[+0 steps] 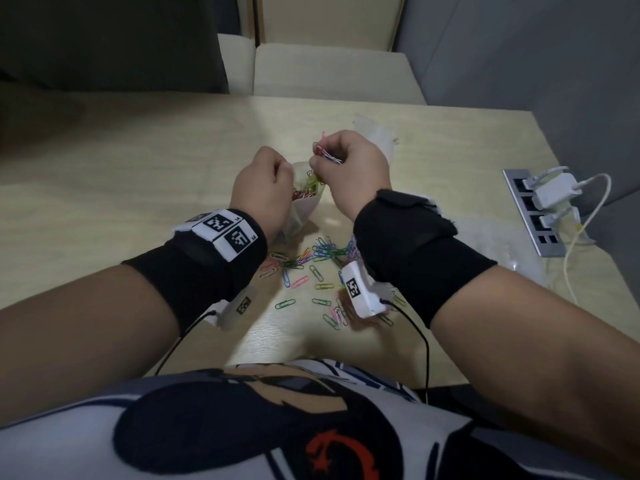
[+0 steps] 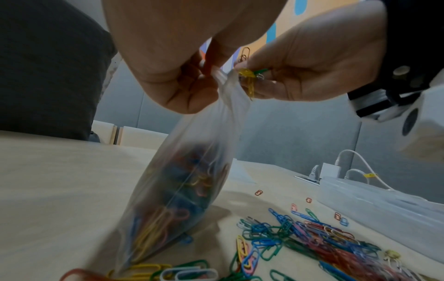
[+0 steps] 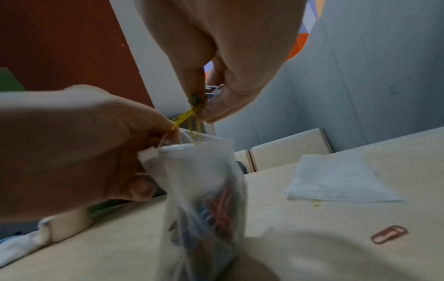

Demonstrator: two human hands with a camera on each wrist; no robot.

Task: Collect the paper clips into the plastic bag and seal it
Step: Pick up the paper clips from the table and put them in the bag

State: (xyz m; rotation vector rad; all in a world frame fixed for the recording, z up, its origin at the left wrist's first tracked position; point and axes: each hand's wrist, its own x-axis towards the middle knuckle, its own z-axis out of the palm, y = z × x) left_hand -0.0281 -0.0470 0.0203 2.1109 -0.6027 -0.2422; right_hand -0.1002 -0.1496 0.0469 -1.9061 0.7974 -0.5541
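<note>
- Plastic film is bunching between the curled fingers of my left hand (image 1: 260, 188), which is pinching the plastic bag (image 2: 182, 192) at its mouth and holding it upright, its base resting on the table (image 1: 138, 188).
- My right hand (image 1: 349, 168) is closing round a small bunch of paper clips (image 2: 248, 79) right at the bag's mouth, with yellow ones dangling over the opening; the fingers are tight, not spread.
- I am judging the bag as soft and floppy: it is keeping no shape of its own, so the rim is the place to hold it, and the opening is staying narrow.
- I am judging the clips as light, stiff and slippery, and they are hooking into one another, so a pinch near the top of the bunch seems safest.
- Near me, a loose pile of coloured clips (image 1: 311, 258) is lying on the table, so collecting looks only partly done and sealing is not yet due.
- Far right of the bag, a stack of spare clear bags (image 3: 336, 180) is lying flat, and a power strip (image 1: 533, 209) is sitting at the table's right edge.
</note>
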